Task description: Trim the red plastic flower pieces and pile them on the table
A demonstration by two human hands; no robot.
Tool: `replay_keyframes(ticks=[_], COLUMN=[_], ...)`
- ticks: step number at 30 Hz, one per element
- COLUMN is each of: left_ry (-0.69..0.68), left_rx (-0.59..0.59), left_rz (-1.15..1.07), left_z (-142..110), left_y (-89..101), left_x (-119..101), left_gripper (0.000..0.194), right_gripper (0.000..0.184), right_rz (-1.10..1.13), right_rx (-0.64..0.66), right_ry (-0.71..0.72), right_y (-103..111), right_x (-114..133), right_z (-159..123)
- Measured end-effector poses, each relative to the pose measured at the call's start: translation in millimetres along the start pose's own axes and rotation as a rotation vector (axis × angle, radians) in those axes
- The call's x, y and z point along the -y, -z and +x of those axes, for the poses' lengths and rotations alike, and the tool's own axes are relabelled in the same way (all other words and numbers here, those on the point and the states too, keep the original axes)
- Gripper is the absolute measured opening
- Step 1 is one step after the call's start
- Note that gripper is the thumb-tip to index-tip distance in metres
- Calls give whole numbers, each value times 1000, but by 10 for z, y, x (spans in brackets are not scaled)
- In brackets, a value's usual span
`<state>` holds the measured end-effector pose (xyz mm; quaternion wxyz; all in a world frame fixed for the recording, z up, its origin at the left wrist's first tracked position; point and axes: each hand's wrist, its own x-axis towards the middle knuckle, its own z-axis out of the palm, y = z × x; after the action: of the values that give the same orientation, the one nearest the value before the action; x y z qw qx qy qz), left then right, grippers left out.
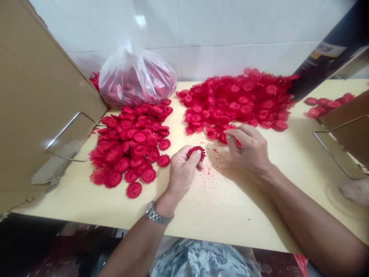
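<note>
Left forearm: slants up and inward from the bottom edge, a metal watch (158, 214) at the wrist
Left hand: turned thumb-up above the table (213, 227), fingers curled under, the left hand (182, 169) closed in a pinch
Held flower: one red toothed disc (196, 152), gripped between thumb and fingers, just right of the left pile (129, 144)
Right forearm: reaches in long from the lower right, wrist slightly bent
Right hand: the right hand (250, 148) hangs back-up with fingers bent, thumb and forefinger close together at the near edge of the right pile (239, 100); cannot tell whether they have hold of a flower
Between hands: red crumbs (210, 171) scattered on the table
</note>
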<state>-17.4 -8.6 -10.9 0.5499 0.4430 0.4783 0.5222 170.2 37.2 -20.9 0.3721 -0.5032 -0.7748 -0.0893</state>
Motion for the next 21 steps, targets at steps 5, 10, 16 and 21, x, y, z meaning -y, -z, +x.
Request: replay_keyframes(ticks=[5, 10, 16, 21], left_ry=[-28, -9, 11, -11], left_rx=[20, -34, -23, 38], left_rz=[21, 4, 39, 102], left_z=[0, -1, -17, -26], left_y=[16, 14, 2, -18], left_x=[17, 23, 35, 13], left_gripper=[28, 34, 41, 45], right_gripper=[16, 16, 10, 8], right_rz=[37, 128, 416, 743], right_rx=[-40, -30, 29, 259], right_ry=[20, 3, -10, -62], right_y=[24, 57, 163, 156], right_x=[34, 117, 385, 558], right_z=[23, 50, 65, 34])
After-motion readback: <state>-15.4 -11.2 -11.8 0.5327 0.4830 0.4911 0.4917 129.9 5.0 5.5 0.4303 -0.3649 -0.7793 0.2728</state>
